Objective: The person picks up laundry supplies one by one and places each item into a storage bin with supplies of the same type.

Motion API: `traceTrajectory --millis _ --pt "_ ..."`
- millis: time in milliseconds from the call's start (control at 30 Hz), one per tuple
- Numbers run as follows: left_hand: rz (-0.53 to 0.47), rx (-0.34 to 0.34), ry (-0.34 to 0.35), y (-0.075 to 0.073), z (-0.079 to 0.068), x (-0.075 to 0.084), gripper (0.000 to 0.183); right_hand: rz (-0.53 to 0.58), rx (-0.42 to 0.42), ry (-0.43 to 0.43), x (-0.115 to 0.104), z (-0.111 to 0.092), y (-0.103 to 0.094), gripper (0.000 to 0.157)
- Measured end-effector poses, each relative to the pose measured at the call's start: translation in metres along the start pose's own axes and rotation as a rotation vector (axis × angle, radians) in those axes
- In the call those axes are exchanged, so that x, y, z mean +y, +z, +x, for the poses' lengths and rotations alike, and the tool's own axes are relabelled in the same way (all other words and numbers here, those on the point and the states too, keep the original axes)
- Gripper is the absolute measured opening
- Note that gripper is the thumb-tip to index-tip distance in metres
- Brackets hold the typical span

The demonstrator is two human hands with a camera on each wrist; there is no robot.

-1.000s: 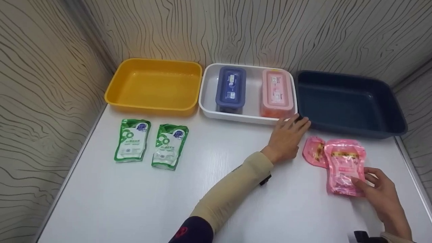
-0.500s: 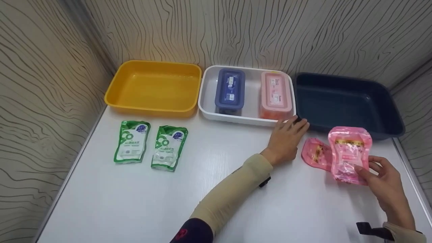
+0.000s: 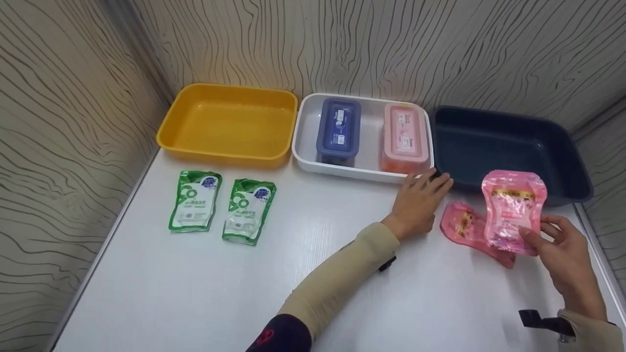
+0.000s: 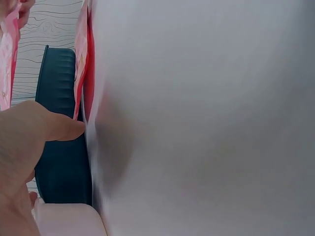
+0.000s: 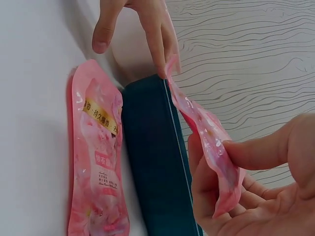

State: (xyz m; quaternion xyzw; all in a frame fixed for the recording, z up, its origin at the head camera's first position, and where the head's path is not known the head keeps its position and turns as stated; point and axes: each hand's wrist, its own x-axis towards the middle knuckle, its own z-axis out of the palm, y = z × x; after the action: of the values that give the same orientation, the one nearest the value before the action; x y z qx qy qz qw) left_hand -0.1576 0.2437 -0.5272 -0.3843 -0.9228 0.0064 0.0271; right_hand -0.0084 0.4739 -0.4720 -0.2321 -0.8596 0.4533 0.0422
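Right grip (image 3: 567, 254): pinching a pink plastic pouch (image 3: 512, 205) edgewise, likely for control!
Left grip (image 3: 415, 208): extended, perhaps bracing the white rectangular tray (image 3: 342, 171) ahead!

head: high, forward-down | wrists: close, facing shared navy tray (image 3: 499, 149)

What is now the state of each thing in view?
Held pouch: raised, in right hand
Other pink pouch: lying on table
Green pouches: lying flat
Blue box: lidded
Pink box: lidded
White tray: holding both boxes
Yellow tray: uncovered, upright
Dark tray: uncovered, upright
Left hand: fingers outstretched
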Motion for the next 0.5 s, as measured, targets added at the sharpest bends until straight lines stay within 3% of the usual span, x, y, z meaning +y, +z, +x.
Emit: traceTrajectory --millis 500 --pt "-0.005 -0.01 -0.007 -0.001 0.0 0.0 0.085 0.023 0.035 -0.015 -0.012 0.011 0.0 0.031"
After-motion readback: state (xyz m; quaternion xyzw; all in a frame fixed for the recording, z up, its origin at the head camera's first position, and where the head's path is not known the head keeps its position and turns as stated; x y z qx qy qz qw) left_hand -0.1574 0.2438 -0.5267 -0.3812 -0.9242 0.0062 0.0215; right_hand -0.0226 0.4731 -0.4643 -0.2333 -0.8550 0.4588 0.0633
